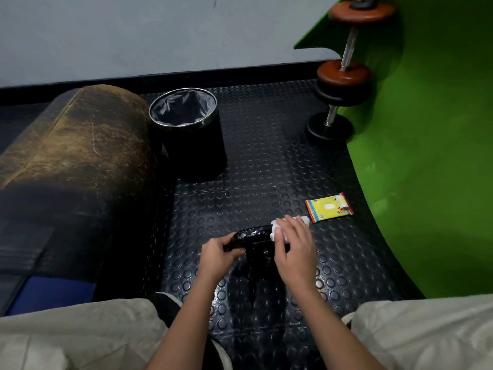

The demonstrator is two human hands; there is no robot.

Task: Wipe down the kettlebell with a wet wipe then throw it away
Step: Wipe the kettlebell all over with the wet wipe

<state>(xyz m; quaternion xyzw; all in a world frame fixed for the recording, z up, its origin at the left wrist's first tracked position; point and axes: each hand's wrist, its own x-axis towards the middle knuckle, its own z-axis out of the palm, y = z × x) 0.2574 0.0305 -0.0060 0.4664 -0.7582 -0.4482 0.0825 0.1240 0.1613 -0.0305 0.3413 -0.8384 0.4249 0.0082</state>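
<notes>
Wiping is under way: low in the centre of the frame, the left hand (216, 252) grips the handle of the black kettlebell (257, 243) while the right hand (294, 245), fingers fairly straight, presses a white wet wipe (277, 231) onto it. Next likely comes covering the remaining surfaces, then carrying the wipe to the lined bin (186, 129), upper centre-left.

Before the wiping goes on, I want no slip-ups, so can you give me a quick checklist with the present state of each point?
1. Left hand grips the kettlebell handle: ok.
2. Right hand presses the wet wipe on the kettlebell: ok.
3. Whole kettlebell wiped: cannot tell.
4. Bin open, lined, standing beyond the kettlebell: ok.
5. Wipe pack lies apart from the hands: ok.
</notes>
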